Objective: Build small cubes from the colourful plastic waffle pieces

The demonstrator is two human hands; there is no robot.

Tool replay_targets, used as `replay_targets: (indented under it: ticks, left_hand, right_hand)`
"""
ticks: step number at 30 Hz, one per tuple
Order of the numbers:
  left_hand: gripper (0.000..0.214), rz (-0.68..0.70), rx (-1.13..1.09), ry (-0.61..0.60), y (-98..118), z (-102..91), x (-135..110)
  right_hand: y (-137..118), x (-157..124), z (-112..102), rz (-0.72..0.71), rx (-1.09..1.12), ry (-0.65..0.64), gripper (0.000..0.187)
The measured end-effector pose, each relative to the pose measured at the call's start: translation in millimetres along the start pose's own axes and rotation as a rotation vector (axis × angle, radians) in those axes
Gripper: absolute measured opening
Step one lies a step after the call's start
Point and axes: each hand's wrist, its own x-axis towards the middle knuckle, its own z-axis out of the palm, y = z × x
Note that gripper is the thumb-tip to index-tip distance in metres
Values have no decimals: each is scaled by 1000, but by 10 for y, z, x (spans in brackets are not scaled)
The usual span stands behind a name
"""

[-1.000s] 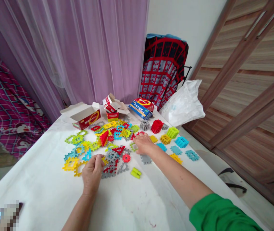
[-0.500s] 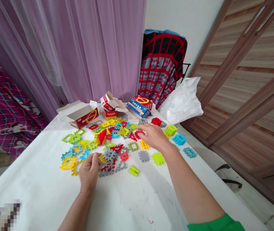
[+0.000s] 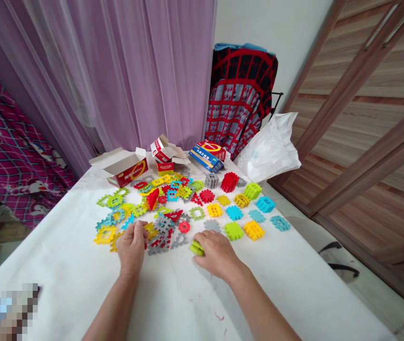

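My left hand (image 3: 132, 244) rests at the near left of a heap of colourful plastic building pieces, thumb and fingers pinched together. Whatever is in that pinch is hidden. Close by its fingertips lie a yellow piece (image 3: 150, 230) and a grey window piece (image 3: 163, 224). At the near side of the heap, my right hand (image 3: 216, 253) has its thumb and fingers around a lime-green building piece (image 3: 197, 248), which is low at the tabletop. Beyond that hand are a flat grey square (image 3: 212, 225) and a lime-green square (image 3: 233, 231).
Sorted square pieces and stacks, such as a red stack (image 3: 229, 182) and a blue stack (image 3: 265, 204), stand on the right of the white table (image 3: 173, 298). An opened red box (image 3: 127, 173), a blue box (image 3: 206, 158) and a white plastic bag (image 3: 271, 148) are at the back.
My right hand has come back toward me from the red pieces and closed around the lime-green piece. More squares on the right now show. My left hand stays nearly in place.
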Motion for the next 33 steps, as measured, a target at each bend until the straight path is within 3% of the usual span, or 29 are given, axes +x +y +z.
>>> replay_targets:
  ticks: [5, 10, 13, 16, 23, 28, 33]
  left_hand:
    - [33, -9, -50, 28, 3, -12, 10]
    - [34, -27, -93, 38, 13, -16, 25]
    - [34, -41, -110, 41, 23, -14, 26]
    - [35, -52, -120, 48, 35, -13, 27]
    - [34, -65, -129, 43, 34, -6, 43]
    - [34, -68, -135, 43, 41, -2, 37]
    - [39, -68, -129, 41, 28, 1, 44]
  right_hand:
    - [-25, 126, 11, -18, -30, 91, 24]
    - [6, 635, -180, -2, 78, 190, 19]
    - [13, 961, -277, 45, 252, 390, 27]
    - [13, 1017, -249, 79, 341, 516, 25]
    - [-4, 479, 120, 29, 258, 243, 17]
    - [-2, 519, 123, -9, 35, 270, 25]
    - [-64, 550, 163, -62, -50, 143, 27]
